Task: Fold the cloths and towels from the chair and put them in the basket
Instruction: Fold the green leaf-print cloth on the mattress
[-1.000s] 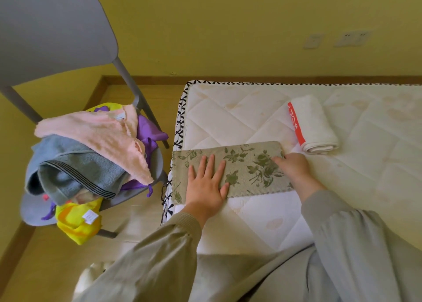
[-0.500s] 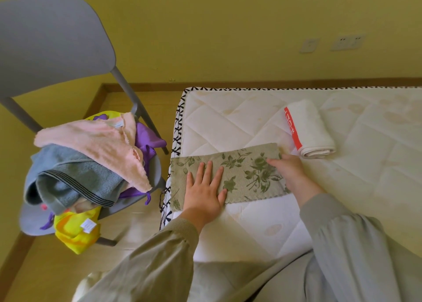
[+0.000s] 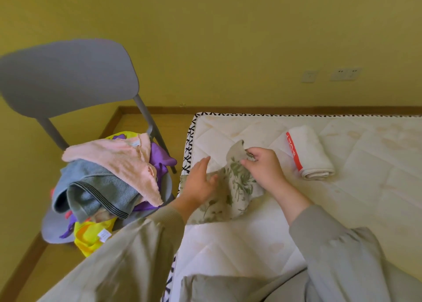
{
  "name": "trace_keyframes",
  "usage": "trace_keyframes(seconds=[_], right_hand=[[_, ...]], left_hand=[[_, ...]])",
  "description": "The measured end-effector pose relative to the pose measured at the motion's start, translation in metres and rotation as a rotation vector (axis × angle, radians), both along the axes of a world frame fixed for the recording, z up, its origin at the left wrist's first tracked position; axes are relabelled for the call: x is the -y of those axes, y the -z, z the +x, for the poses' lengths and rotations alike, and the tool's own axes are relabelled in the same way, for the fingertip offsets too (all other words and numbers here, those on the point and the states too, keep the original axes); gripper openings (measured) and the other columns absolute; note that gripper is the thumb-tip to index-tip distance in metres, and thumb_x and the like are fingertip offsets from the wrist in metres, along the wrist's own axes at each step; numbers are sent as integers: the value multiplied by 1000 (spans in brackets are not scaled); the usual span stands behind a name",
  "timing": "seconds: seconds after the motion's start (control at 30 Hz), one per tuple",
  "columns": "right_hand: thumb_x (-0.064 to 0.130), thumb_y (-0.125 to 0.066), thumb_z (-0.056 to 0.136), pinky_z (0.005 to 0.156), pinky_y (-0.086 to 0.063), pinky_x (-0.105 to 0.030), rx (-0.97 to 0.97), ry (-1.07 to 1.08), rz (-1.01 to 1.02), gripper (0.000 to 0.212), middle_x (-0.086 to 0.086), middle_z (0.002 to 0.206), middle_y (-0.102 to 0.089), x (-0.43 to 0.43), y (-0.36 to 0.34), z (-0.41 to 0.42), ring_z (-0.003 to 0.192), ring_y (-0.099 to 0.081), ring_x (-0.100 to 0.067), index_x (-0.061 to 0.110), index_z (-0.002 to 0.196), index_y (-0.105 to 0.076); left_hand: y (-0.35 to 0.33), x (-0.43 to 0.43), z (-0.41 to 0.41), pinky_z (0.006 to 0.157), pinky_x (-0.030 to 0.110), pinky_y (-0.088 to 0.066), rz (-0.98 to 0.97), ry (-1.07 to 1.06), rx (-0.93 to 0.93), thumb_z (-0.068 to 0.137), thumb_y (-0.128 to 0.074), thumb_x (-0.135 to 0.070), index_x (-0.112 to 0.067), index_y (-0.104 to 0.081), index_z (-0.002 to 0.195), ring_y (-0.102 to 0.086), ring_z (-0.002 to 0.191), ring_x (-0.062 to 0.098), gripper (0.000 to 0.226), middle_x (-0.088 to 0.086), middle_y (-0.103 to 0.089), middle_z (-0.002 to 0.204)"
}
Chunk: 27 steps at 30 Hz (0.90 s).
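Floral cloth (image 3: 237,185): thin, light, limp; likely to slump if held mid-span. Lies on the bed (image 3: 365,187) under my fingers. Right hand (image 3: 266,167) pinches its raised end; left hand (image 3: 198,183), fingers straight, steadies it. Best held at the corners.

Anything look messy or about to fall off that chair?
Yes. The yellow cloth hangs over the chair seat's front edge, under a loose heap of towels, and might slip off. The floral cloth pinched in the right hand is just mid-fold.
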State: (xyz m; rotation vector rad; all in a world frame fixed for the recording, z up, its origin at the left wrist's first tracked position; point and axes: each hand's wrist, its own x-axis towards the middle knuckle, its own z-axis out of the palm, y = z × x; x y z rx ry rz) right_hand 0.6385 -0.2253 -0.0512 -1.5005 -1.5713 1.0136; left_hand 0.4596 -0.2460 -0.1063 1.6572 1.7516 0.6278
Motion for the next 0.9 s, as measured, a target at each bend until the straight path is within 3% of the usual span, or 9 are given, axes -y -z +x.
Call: trace_keyframes(seconds=[0.13, 0.23, 0.33, 0.43, 0.53, 0.6, 0.67, 0.77, 0.9], right_hand=[[8, -69, 83, 88, -44, -24, 90, -145, 59, 14, -1, 100, -70, 0, -41, -19, 97, -61, -11, 9, 97, -72], [8, -70, 81, 89, -42, -24, 134, -229, 111, 12, 2, 99, -70, 1, -74, -30, 99, -61, -10, 10, 93, -72], [9, -74, 78, 80, -38, -15, 147, -243, 165, 17, 11, 93, -61, 6, -102, -38, 92, -54, -2, 14, 94, -71], [13, -77, 76, 57, -32, -6, 183, -250, 201, 19, 20, 77, -56, 11, -125, -45, 74, -50, 6, 25, 83, -64], [18, -79, 75, 57, -33, -15, 230, -252, 220, 22, 19, 71, -54, 17, -142, -48, 67, -46, 10, 29, 77, -60], [20, -79, 74, 66, -36, -19, 240, -251, 236, 22, 16, 75, -56, 20, -152, -50, 71, -50, 4, 29, 77, -60], [22, -80, 73, 76, -37, -21, 266, -240, 248, 21, 13, 83, -57, 24, -162, -50, 82, -53, -3, 25, 87, -65], [22, -81, 73, 77, -38, -22, 395, -235, 245, 38, 7, 91, -54, 27, -173, -46, 86, -53, -11, 13, 107, -68], [14, -80, 72, 52, -32, -22, 462, -233, 225, 22, 0, 61, -47, 32, -186, -29, 55, -40, -13, -2, 78, -65]], left_hand=[[-68, -16, -22, 100, 28, -31, -184, -25, 485, 90, -58, -8, -21, -34, 145, -41, 129, 13, 61, -2, -37, 149], [-108, -16, -37, 101, 29, -36, -182, 84, 608, 88, -59, 0, -17, -44, 138, -55, 115, 10, 55, -2, -57, 131], [-140, -6, -47, 75, 12, -49, -96, 125, 591, 85, -66, -6, -18, -63, 115, -66, 94, 4, 33, -5, -71, 103], [-165, 6, -52, 74, 16, -50, -37, 124, 582, 81, -71, -15, -18, -71, 95, -67, 82, 7, 14, -4, -73, 89], [-184, 17, -55, 86, 23, -50, 24, 83, 545, 80, -72, -23, -6, -72, 96, -66, 87, 11, 23, 5, -74, 95], [-194, 25, -54, 93, 32, -46, 66, 38, 532, 84, -70, -23, 6, -67, 98, -61, 88, 19, 32, 14, -70, 96], [-204, 33, -49, 81, 34, -46, 120, -17, 523, 86, -69, -22, 7, -65, 91, -55, 78, 20, 29, 12, -63, 83], [-217, 41, -43, 57, 22, -42, 222, -112, 462, 87, -68, -22, -5, -63, 71, -47, 59, 15, 24, 1, -55, 63], [-229, 50, -47, 53, 25, -39, 326, -214, 394, 88, -67, -23, 2, -55, 74, -43, 56, 15, 31, 6, -47, 62]])
